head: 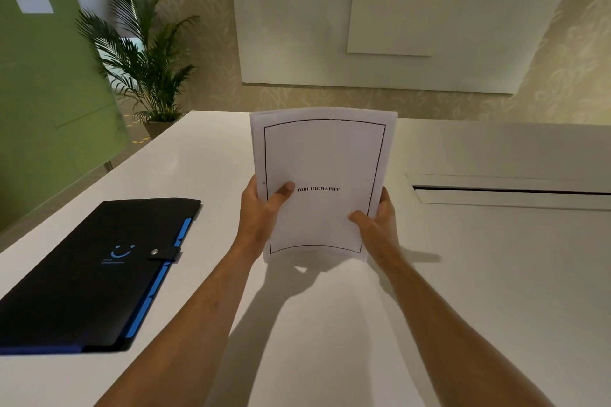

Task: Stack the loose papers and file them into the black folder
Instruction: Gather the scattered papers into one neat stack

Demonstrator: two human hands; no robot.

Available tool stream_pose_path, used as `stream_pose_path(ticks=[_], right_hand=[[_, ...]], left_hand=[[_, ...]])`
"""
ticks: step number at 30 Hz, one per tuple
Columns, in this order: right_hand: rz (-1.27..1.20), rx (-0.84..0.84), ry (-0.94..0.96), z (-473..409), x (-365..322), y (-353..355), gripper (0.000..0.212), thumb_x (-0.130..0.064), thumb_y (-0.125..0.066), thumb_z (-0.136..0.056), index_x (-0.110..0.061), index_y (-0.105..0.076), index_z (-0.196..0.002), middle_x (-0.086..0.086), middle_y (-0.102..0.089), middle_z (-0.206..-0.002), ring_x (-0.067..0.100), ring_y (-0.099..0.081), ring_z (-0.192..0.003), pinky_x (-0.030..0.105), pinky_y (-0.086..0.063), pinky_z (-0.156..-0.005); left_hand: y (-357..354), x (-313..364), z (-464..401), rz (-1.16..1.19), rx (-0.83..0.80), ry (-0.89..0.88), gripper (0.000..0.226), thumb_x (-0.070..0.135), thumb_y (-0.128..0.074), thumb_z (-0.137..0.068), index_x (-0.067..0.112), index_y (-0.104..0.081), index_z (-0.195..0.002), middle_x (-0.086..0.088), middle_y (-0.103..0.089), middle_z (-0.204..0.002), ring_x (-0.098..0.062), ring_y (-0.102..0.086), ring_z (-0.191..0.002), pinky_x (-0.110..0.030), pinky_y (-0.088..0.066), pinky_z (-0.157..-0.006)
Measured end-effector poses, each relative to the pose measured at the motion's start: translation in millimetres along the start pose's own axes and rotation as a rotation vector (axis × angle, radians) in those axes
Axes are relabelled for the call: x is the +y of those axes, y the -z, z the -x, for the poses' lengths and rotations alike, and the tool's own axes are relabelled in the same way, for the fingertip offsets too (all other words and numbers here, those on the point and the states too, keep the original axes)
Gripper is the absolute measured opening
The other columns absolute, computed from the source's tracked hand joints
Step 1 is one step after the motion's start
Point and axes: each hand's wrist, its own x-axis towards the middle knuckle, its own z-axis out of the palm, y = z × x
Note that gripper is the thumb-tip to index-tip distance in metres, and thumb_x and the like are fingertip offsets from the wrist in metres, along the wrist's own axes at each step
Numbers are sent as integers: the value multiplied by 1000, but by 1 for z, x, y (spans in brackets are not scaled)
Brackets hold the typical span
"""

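A stack of white papers (325, 155) stands upright above the middle of the white table (463, 274), its bottom edge just above the surface. The top sheet has a thin black border and the word BIBLIOGRAPHY. My left hand (259, 211) grips the stack's left edge, thumb on the front. My right hand (375, 221) grips the lower right edge the same way. The black folder (89, 274) lies flat on the table to the left, snapped closed by a strap, with blue tabs along its right side.
A long slot (509, 190) is cut into the table at the right. A potted palm (148, 53) stands on the floor beyond the table's far left corner. A green partition (49, 92) runs along the left.
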Motion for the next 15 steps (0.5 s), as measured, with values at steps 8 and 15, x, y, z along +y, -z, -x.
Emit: stream_pose_path(ticks=[8, 15], right_hand=[[32, 100, 8, -4, 5, -9, 32, 7, -55, -81, -11, -52, -108, 1, -63, -96, 15, -63, -82, 13, -51, -59], [69, 133, 97, -8, -1, -7, 36, 11, -55, -83, -14, -49, -109, -4, -60, -92, 8, -61, -81, 11, -50, -60]], left_hand=[[-12, -3, -3, -72, 45, 40, 4, 17, -71, -84, 14, -71, -87, -12, -74, -92, -27, -69, -86, -47, -56, -82], [-13, 3, -7, -2, 46, 51, 4, 21, -68, -88, 21, -70, -92, -4, -75, -97, -26, -71, -92, -44, -58, -83]])
